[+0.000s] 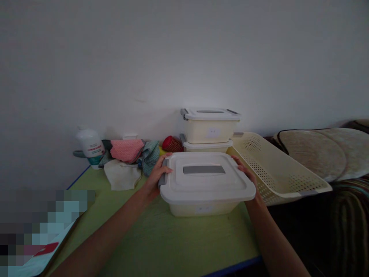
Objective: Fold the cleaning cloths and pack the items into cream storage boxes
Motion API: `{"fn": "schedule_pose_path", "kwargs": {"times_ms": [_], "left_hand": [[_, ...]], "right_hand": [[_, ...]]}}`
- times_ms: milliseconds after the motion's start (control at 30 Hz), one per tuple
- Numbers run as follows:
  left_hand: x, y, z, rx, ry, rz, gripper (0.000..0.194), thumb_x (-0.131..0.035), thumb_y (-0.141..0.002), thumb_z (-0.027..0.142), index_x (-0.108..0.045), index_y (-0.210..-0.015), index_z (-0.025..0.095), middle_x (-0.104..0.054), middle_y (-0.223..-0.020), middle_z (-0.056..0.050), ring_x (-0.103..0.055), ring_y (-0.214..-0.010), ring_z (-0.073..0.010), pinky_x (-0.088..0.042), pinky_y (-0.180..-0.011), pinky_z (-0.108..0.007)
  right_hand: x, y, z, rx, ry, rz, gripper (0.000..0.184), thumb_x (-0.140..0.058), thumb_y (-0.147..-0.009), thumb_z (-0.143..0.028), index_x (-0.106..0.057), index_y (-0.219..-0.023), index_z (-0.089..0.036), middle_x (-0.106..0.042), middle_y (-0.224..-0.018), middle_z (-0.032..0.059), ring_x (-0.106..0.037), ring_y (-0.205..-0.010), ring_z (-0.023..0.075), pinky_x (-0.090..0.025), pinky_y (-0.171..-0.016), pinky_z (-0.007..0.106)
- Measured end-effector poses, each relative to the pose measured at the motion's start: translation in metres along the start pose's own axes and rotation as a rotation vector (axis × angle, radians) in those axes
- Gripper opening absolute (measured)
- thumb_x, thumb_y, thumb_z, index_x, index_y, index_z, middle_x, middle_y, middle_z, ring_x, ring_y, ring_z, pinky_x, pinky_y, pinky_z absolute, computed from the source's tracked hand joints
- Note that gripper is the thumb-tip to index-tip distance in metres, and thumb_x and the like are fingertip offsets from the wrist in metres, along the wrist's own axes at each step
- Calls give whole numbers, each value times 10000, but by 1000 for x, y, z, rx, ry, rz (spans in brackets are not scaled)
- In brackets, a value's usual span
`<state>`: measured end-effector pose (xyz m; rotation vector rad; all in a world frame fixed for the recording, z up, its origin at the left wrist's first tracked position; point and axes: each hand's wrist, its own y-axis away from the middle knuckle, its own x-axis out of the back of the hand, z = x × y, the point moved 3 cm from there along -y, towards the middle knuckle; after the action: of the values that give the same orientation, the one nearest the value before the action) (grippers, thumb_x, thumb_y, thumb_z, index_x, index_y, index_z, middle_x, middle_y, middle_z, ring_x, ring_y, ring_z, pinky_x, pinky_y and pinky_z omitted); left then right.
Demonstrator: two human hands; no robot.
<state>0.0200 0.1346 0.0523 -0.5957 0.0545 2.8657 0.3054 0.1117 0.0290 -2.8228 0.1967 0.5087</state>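
Note:
A cream storage box (204, 192) with a white lid and a grey handle strip is before me at the middle of the green table (144, 246). My left hand (157, 173) grips its left end by the grey latch, thumb on the lid's edge. Around the right end my right hand (245, 171) is wrapped, its fingers partly hidden by the lid. Whether the box's base touches the table I cannot tell. Just behind it stand two similar lidded boxes, an upper box (211, 129) stacked on a lower box (207, 147).
A cream perforated basket (276, 169) lies to the right, beside a padded cushion (323, 150). At the back left are a white bottle (90, 146), a pink cloth (127, 150), a blue-green cloth (150, 156), a white cloth (122, 175) and a red woven container (172, 144). A wall rises behind.

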Motion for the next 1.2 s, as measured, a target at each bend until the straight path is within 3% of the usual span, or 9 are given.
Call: {"fn": "schedule_pose_path", "kwargs": {"times_ms": [400, 600, 867, 1200], "left_hand": [[9, -3, -11, -22, 106, -7, 569, -574, -493, 193, -527, -1058, 238, -566, -1094, 13, -582, -894, -190, -489, -626, -229], [22, -8, -20, 2, 186, -141, 696, -632, -545, 237, -478, -1224, 259, -593, -1151, -9, -600, -976, -225, -507, -734, -281], [37, -13, -31, -5, 209, -246, 691, -720, -606, 366, -469, -1246, 304, -588, -1194, -6, -568, -1090, -215, -490, -829, -288], [39, -14, -33, -16, 184, -186, 659, -686, -593, 295, -490, -1223, 277, -618, -1136, -18, -590, -1040, -217, -499, -810, -292]], "right_hand": [[-2, 1, 1, 32, 71, 19, 468, -564, -647, -412, -554, -1105, -316, -620, -1153, -17, -579, -1036, 268, -475, -845, 384], [0, 0, 2, 23, 95, 29, 450, -562, -643, -434, -573, -1074, -305, -632, -1128, -8, -588, -1019, 277, -476, -842, 400], [5, -2, 4, 24, 102, 32, 409, -569, -637, -452, -579, -1024, -318, -645, -1086, -15, -593, -1008, 278, -466, -853, 421], [5, -3, 4, 44, 135, 22, 434, -591, -617, -499, -577, -1016, -329, -643, -1088, -17, -605, -970, 280, -478, -804, 409]]}}
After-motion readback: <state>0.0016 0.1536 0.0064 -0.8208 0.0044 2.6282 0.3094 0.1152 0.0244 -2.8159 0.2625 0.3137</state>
